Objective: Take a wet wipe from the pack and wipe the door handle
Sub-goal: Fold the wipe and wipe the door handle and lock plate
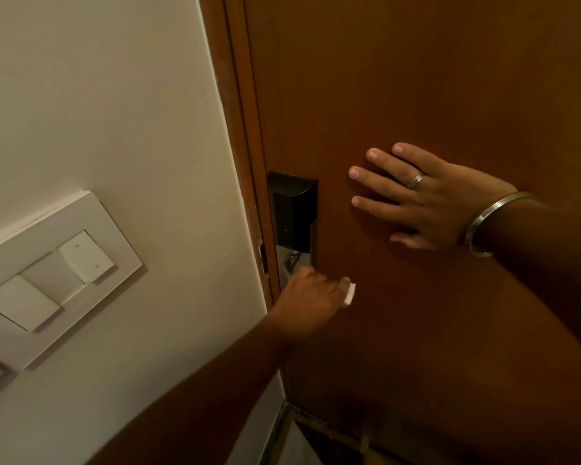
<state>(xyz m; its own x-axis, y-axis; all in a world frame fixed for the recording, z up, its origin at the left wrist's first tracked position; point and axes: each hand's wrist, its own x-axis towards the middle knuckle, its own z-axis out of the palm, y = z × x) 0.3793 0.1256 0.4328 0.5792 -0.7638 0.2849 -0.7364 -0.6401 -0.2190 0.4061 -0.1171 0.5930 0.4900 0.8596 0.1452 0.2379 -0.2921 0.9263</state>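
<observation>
A brown wooden door [433,78] fills the right half of the head view. On its left edge sits a black lock housing [292,209] with a silver plate [291,261] below it. My left hand [311,302] is closed around the door handle just under that plate, hiding the handle. A small white bit of wet wipe [349,294] sticks out between its fingers. My right hand [426,196], with a ring and a metal bangle, lies flat against the door to the right of the lock, fingers spread. The wipe pack is not in view.
A cream wall [114,95] takes up the left side, with a white switch panel [54,273] at lower left. The brown door frame [242,129] runs between wall and door. A strip of floor [302,444] shows at the bottom.
</observation>
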